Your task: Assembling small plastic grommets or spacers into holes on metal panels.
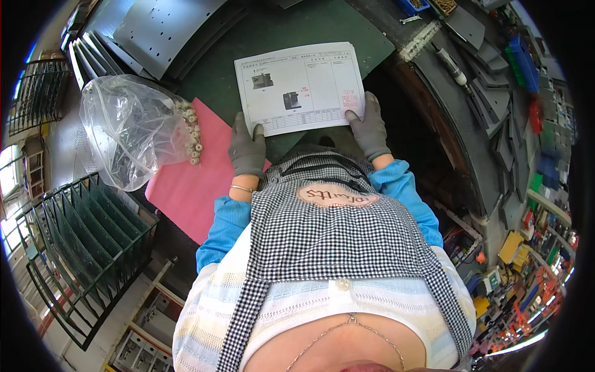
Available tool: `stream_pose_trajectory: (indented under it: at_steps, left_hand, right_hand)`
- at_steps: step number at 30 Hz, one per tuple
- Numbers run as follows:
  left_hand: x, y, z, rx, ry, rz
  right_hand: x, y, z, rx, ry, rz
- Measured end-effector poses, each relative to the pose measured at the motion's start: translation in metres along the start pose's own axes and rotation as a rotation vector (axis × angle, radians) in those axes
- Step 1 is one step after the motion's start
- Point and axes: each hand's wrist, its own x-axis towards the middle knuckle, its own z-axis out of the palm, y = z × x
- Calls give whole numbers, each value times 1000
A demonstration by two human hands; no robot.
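Note:
A stack of white printed sheets (325, 80) is held up before me, with two small machine-part pictures, a table of lines and red stamp marks on the top page. My left hand (247, 147), in a grey glove, grips its lower left corner, thumb on top and fingers beneath. At the lower right corner my right hand (370, 129), gloved alike, pinches the sheets the same way. The fingers under the paper are partly hidden. Left of my left hand lies a pink sheet (186, 195), with a clear plastic bag (127, 133) of small whitish round parts (194, 139) on it.
Grey perforated metal plates (164, 31) lie at the back left on the green work surface (347, 31). A dark green slotted rack (93, 229) stands at the left. On the right bench are a power screwdriver (451, 67), flat metal pieces (493, 105) and a blue bin (412, 6).

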Motion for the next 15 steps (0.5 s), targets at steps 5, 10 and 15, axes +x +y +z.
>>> stream_pose_trajectory:
  at_steps: [5, 10, 15]
  left_hand:
    - [5, 24, -19, -45, -21, -226]
    - [8, 5, -7, -55, -76, -180]
    - [7, 2, -4, -69, -74, -188]
  right_hand:
    - [-4, 3, 1, -16, 12, -11]
    - [-5, 6, 4, -20, 9, -12]
    - [-7, -1, 0, 2, 13, -20]
